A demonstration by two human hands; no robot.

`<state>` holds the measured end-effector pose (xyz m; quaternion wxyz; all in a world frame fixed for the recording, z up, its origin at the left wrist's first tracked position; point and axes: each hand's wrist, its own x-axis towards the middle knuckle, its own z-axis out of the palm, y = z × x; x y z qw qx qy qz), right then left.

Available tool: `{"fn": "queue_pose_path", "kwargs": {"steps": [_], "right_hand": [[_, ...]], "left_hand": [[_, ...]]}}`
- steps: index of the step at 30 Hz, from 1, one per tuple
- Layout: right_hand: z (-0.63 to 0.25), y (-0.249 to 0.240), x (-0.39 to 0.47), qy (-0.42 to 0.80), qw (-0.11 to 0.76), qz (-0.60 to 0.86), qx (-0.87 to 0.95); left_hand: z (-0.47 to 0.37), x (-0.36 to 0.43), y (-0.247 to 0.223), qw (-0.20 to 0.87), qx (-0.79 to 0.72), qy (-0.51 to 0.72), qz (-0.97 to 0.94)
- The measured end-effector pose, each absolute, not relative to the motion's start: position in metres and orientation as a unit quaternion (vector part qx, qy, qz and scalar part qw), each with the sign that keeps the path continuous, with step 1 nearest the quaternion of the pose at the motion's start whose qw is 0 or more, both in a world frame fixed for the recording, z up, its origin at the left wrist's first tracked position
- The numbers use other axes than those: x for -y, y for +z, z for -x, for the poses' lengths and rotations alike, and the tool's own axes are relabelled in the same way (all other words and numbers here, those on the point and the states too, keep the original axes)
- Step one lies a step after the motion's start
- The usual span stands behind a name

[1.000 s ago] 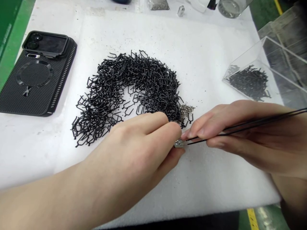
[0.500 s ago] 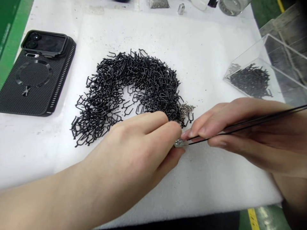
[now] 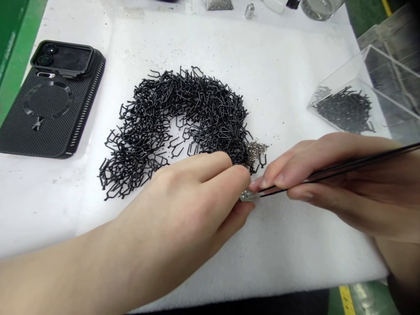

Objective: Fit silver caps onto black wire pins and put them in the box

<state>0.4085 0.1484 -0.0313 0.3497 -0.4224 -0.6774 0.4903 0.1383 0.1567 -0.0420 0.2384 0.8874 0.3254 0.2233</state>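
My left hand (image 3: 200, 197) is closed, pinching a small shiny metal part (image 3: 245, 195) between thumb and fingers; most of that part is hidden. My right hand (image 3: 315, 175) grips black tweezers (image 3: 341, 167), whose tips touch or lie right at the metal part. Beyond my left hand, a curved heap of small black forked pieces (image 3: 193, 96) lies on the white surface. A little pile of tiny metallic bits (image 3: 256, 151) sits at the heap's right end, beside one loose forked piece (image 3: 263, 161).
A black phone in a case (image 3: 55, 100) lies at the left. At the right, a clear box (image 3: 367, 65) holds more black pieces. Along the far edge are a bag of small bits (image 3: 219, 4), a small metal block (image 3: 250, 11) and a glass container (image 3: 318, 9).
The tweezers' two arms look slightly closer together at the metal part. The whole view has shifted a little; both hands keep nearly the same pose.
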Motion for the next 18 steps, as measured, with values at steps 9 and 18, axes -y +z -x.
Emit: {"fn": "queue_pose_path", "kwargs": {"steps": [9, 18], "right_hand": [[-0.4076, -0.03, -0.1468, 0.495, 0.352, 0.427, 0.67], [-0.4033, -0.0285, -0.1485, 0.499, 0.348, 0.432, 0.666]], "left_hand": [[-0.1407, -0.1572, -0.0402, 0.248, -0.325, 0.245, -0.879], [-0.1376, -0.1517, -0.033, 0.174, -0.293, 0.205, -0.917]]}}
